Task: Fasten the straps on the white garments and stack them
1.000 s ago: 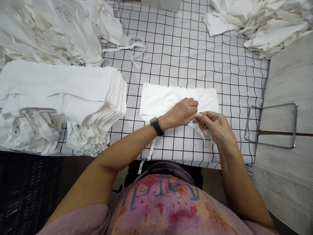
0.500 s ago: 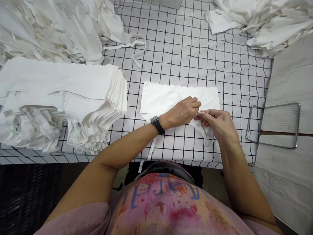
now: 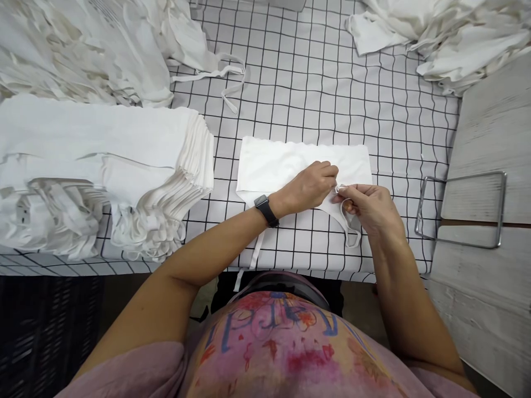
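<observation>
A white strapped garment (image 3: pixel 265 163), like a cropped top, lies flat on the checked tablecloth in front of me. My right hand (image 3: pixel 373 207) pinches one of its thin shoulder straps (image 3: pixel 354 239) between thumb and fingers, and a small white loop shows at the fingertips. Just left of it, my left hand (image 3: pixel 315 185) is closed above the garment, back of the hand up. Whatever its fingers hold is hidden beneath them. Another strap (image 3: pixel 256 251) trails from the garment toward the table's front edge.
Neatly stacked white garments (image 3: pixel 95 132) lie to the left, straps bunched at the front. Loose white garments are heaped at the back left (image 3: pixel 103 55) and back right (image 3: pixel 468 38). A whitewashed wooden surface (image 3: pixel 493 132) with a metal wire frame (image 3: pixel 473 243) is on the right.
Both hands stay close together over the garment. The left hand has drawn slightly left, and more of the white loop shows at the right fingertips.
</observation>
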### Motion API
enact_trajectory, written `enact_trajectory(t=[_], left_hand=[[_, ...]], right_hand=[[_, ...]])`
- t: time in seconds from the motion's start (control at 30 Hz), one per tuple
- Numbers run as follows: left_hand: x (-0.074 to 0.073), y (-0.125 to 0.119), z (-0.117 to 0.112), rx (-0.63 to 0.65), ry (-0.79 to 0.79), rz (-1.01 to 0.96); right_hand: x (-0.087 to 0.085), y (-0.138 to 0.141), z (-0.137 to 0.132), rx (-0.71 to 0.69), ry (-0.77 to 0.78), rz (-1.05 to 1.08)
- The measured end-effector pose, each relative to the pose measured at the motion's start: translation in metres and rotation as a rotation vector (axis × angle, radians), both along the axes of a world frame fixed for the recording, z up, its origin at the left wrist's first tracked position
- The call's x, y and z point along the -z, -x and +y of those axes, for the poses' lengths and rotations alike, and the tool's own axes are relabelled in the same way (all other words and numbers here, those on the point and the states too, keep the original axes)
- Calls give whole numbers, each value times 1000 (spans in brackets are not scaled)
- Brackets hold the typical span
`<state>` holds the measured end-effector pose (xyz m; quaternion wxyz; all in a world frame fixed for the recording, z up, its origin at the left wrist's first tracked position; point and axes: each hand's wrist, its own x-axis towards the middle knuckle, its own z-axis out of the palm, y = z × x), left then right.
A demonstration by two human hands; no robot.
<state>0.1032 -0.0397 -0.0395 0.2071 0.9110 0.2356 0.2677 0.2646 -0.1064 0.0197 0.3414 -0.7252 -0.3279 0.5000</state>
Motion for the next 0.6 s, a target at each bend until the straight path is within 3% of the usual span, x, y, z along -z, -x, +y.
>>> enact_trajectory(t=[0.6], left_hand=[[-2,1,1,42,-4,27]], right_hand=[[0,4,2,16,10,23]])
